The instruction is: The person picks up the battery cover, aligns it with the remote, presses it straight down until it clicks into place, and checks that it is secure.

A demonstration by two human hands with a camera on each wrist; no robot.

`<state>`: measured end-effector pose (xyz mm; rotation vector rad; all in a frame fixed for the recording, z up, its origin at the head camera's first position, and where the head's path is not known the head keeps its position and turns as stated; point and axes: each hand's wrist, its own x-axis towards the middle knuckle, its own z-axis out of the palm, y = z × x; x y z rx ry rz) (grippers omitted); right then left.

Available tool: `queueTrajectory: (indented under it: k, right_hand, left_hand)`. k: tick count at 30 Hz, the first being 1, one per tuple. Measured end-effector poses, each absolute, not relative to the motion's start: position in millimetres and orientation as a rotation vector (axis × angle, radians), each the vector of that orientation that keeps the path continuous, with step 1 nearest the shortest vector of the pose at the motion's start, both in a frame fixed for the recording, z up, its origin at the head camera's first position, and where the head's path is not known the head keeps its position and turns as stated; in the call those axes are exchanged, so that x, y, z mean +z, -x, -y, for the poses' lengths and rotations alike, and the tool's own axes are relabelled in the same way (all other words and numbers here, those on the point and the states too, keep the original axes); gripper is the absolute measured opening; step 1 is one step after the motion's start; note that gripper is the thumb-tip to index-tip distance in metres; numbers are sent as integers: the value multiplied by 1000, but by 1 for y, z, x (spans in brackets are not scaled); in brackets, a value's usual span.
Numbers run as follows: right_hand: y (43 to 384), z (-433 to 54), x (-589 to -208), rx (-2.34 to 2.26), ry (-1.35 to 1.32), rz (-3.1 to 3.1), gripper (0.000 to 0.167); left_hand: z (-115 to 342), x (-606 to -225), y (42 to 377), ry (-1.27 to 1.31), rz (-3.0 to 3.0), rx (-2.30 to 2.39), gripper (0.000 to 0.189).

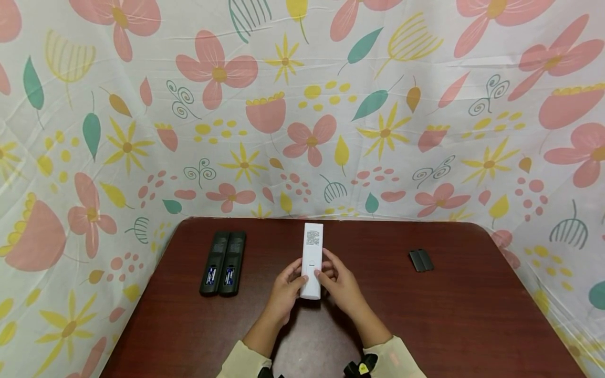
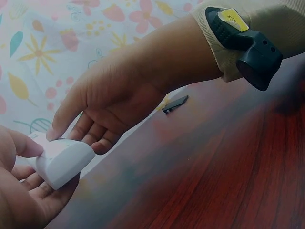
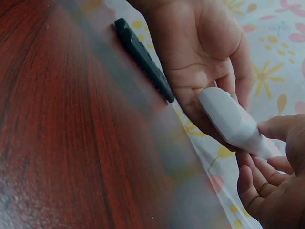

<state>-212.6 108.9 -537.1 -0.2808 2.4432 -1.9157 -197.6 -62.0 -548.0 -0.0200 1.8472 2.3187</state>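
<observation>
A white remote control is held up over the table, its back with a printed label facing the head camera. My left hand grips its left side, thumb on the back near the lower end. From the right, my right hand holds the same remote, its thumb pressing on the back by the battery cover. In the left wrist view the rounded end of the white remote points toward the camera between both hands. The right wrist view shows that remote lying across the left hand's fingers.
Two black remotes lie side by side at the left, battery bays uncovered with blue batteries inside. Two small black battery covers sit at the right of the brown table. A floral cloth hangs behind the table.
</observation>
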Motion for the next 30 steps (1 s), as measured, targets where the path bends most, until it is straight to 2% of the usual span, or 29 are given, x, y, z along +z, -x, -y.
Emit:
queueTrajectory:
  k: [15,30]
  right_hand:
    - [214,-102,-541,-1886,193,-2437,60]
    - [214,-102,-555,-1819,262,-2435,56]
  left_hand:
    - [64,-553,199,37,-1934,2288,56]
    - [66,-558,199,116,-2064,2234,60]
